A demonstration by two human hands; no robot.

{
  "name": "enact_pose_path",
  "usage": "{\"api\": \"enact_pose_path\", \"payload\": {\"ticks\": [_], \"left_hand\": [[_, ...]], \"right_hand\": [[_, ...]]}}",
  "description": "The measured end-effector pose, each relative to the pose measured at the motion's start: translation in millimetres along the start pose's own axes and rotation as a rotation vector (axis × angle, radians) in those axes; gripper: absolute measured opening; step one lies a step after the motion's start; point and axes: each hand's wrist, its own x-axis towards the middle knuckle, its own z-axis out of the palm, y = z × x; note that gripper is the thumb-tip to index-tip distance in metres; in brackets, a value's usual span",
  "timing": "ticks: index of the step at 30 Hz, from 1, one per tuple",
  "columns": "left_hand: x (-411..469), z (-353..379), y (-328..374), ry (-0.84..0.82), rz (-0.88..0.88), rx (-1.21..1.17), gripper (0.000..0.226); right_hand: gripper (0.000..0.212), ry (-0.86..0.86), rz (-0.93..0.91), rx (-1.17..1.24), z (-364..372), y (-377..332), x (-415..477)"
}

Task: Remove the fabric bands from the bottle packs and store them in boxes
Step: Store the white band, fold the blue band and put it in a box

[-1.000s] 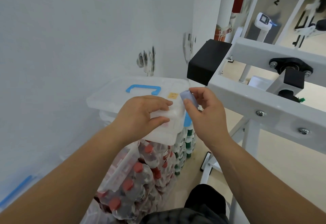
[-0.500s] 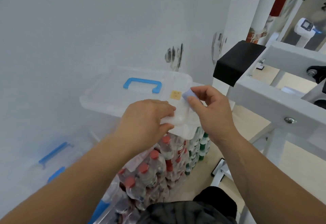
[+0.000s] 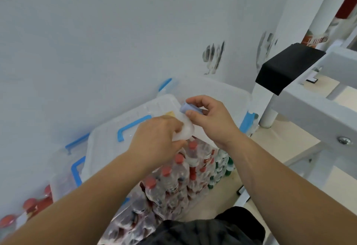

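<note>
My left hand (image 3: 156, 138) grips the near corner of a clear plastic lid (image 3: 108, 144) with a blue handle (image 3: 133, 128), tilted and lifted off the box. My right hand (image 3: 210, 119) pinches a small rolled bluish fabric band (image 3: 190, 108) over the open clear box (image 3: 222, 92) against the wall. Shrink-wrapped packs of red-capped bottles (image 3: 173, 177) are stacked under my hands, with green-capped bottles (image 3: 222, 169) further right.
A white metal frame (image 3: 316, 113) with a black end cap (image 3: 286, 69) juts in from the right. More clear boxes with blue clasps (image 3: 77, 169) sit at the left by the wall. Red-capped bottles (image 3: 29, 206) show at the lower left.
The lid has been swung left and tilted away from the box, which now stands open. My right hand has carried the band further over the box opening.
</note>
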Motion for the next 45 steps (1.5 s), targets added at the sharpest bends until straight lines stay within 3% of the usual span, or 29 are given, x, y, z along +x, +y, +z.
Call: {"api": "enact_pose_path", "payload": {"ticks": [9,17,26,31,39,45], "left_hand": [[-5.1,15.0,-48.2,-0.029,-0.151,-0.011,0.035],[11.8,21.8,-50.0,-0.16,-0.211,0.094,0.043],[86.9,10.2,-50.4,-0.018,-0.163,0.025,0.052],[118.9,22.0,-66.1,-0.152,-0.253,0.049,0.06],[136.7,26.0,-80.6,-0.244,-0.259,0.003,0.091],[150.4,20.4,-101.8,-0.285,-0.225,-0.107,0.091]], "right_hand": [[0.022,-0.104,-0.007,-0.212,37.9,5.1,18.6],[0.024,-0.017,-0.03,-0.351,9.9,2.9,25.3],[0.032,0.139,0.032,-0.52,-24.5,3.8,50.6],[0.036,0.166,0.083,-0.592,-36.3,2.7,68.0],[0.033,0.095,0.175,-0.677,-26.1,7.4,102.9],[0.036,-0.035,0.328,-0.723,-8.1,22.2,136.6]]}}
